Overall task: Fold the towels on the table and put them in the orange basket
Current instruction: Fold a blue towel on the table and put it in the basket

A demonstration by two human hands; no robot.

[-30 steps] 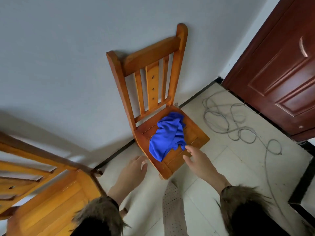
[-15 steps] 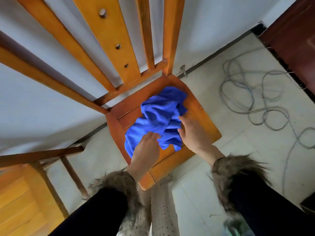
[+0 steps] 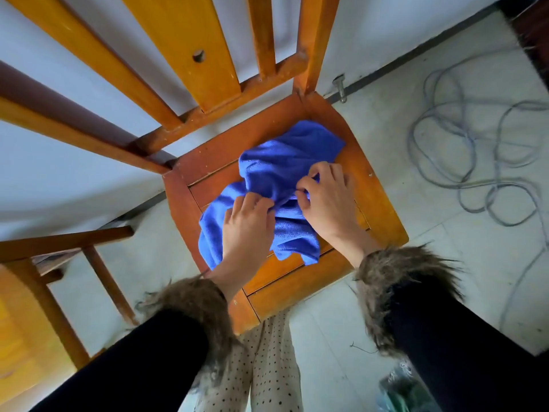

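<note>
"Where is the towel?"

"The blue towel (image 3: 285, 162) lies all crumpled on the seat of the wooden chair (image 3: 377, 203). One end hangs a little over the front edge of the seat."

"What do your hands do?"

"My left hand (image 3: 248, 224) grips a bunch of the towel near its middle, with my fingers curled into the cloth. My right hand (image 3: 326, 200) pinches a fold just beside it. My hands almost touch."

"What else is there?"

"A gray cable (image 3: 463, 144) lies in loops on the floor to the right of the chair."
</note>
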